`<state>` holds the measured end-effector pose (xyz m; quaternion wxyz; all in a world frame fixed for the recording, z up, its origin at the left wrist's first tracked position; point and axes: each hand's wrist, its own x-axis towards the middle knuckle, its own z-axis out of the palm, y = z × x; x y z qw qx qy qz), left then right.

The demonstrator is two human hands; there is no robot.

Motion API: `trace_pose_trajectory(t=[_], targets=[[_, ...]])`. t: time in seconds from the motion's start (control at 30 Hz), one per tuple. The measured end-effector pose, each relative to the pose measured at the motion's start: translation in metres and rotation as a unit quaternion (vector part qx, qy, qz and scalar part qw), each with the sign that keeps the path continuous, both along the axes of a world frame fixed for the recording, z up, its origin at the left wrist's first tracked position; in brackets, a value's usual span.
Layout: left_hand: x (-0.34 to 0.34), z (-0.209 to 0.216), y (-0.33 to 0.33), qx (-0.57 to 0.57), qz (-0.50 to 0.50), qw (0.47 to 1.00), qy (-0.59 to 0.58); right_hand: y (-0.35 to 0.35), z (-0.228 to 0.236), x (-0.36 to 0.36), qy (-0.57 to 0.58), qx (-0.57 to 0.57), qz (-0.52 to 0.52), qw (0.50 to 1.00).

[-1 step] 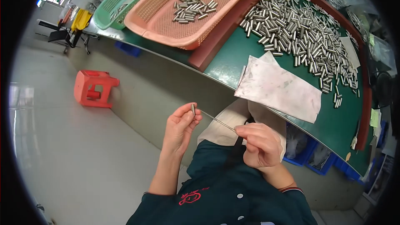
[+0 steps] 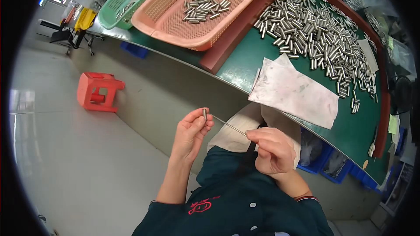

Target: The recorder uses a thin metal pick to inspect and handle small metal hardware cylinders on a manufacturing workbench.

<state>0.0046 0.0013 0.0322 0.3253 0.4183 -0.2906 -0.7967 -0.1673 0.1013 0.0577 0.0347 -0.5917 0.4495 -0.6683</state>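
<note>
Above my lap, my left hand [image 2: 190,134] pinches a short shiny metal cylinder [image 2: 205,115] upright between thumb and fingers. My right hand [image 2: 274,150] grips a thin metal rod [image 2: 228,125] between thumb and forefinger. The rod slants up and left, its far end by the left fingers close to the cylinder. Whether its tip touches the cylinder cannot be made out. Many similar metal cylinders [image 2: 308,35] lie heaped on the green tabletop [image 2: 236,67]. A smaller group of cylinders [image 2: 201,8] rests in a pink plastic basket [image 2: 175,37].
Beside the pink basket stands a green basket [image 2: 109,15]. A reddish-brown wooden rail [image 2: 218,57] borders the heap. Stained white cloth or paper [image 2: 293,91] overhangs the table's near edge. Blue bins [image 2: 319,161] sit beneath the table, and a red stool [image 2: 99,91] is on the floor at left.
</note>
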Motion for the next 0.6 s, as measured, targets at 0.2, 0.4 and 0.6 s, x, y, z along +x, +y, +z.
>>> trace_pose_trajectory(t=[0.2, 0.4, 0.6], targets=[[0.004, -0.01, -0.003, 0.049, -0.042, 0.994, 0.087, -0.011, -0.006, 0.007, 0.019, 0.026, -0.011, 0.999], [0.003, -0.007, -0.005, 0.053, -0.039, 0.993, 0.098, -0.014, -0.008, 0.014, 0.009, 0.025, -0.008, 1.0], [0.007, -0.009, -0.005, 0.042, -0.037, 0.994, 0.095, -0.016, -0.008, 0.016, 0.022, 0.021, -0.009, 0.999]])
